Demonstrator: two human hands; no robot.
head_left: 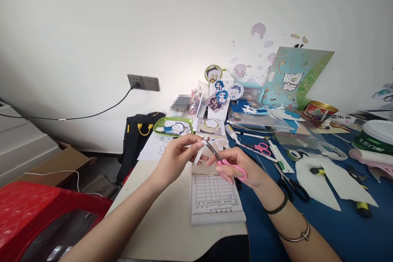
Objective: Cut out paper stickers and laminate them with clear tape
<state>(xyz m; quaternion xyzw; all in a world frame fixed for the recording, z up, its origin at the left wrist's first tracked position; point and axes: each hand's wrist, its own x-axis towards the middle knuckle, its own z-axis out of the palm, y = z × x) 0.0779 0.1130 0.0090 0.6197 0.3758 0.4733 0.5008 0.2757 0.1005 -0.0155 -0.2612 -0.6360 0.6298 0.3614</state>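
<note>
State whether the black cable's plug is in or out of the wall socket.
In: the plug sits against the wall socket, its cable trailing leftward.

Forearms (130, 206) angle inward, the person's left hand (179, 153) in a neat pinch, right hand (238, 166) curled just beside it!

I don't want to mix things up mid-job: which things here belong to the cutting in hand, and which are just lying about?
In use:
- pink-handled scissors, in the right hand
- white paper piece, in the left hand

Apparently just lying about:
- black-handled scissors
- white tube
- red stool
- black bag
</note>
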